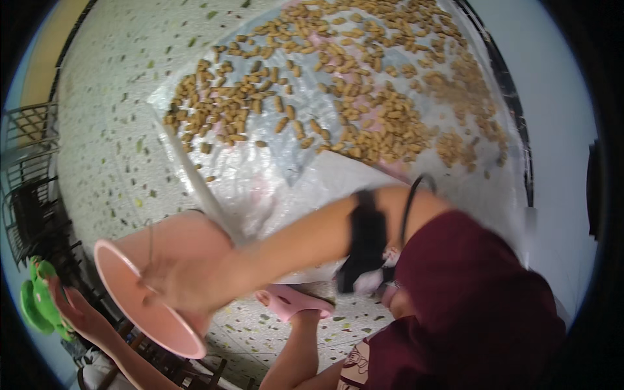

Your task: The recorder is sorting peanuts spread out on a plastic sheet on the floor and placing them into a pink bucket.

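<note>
A pink plastic bucket [187, 239] is tilted over, its mouth facing the lower left. Across its near rim lies my right hand [190, 285], blurred, with the fingers reaching over the edge and gripping it. At far left, my left hand [73, 309] has its fingers stretched out beside a green frog-like plastic object [41, 292]; whether they touch is unclear. Many unshelled peanuts [390, 122] are spread over a translucent plastic sheet [253, 195], thickest towards the upper right.
Speckled terrazzo floor [112, 122] surrounds the sheet. My foot wears a pink slipper [297, 302] by its near edge. Dark metal racks [31, 141] and furniture legs stand along the left. A pale blue wall [546, 122] rises on the right. A black strap [368, 229] wraps my right arm.
</note>
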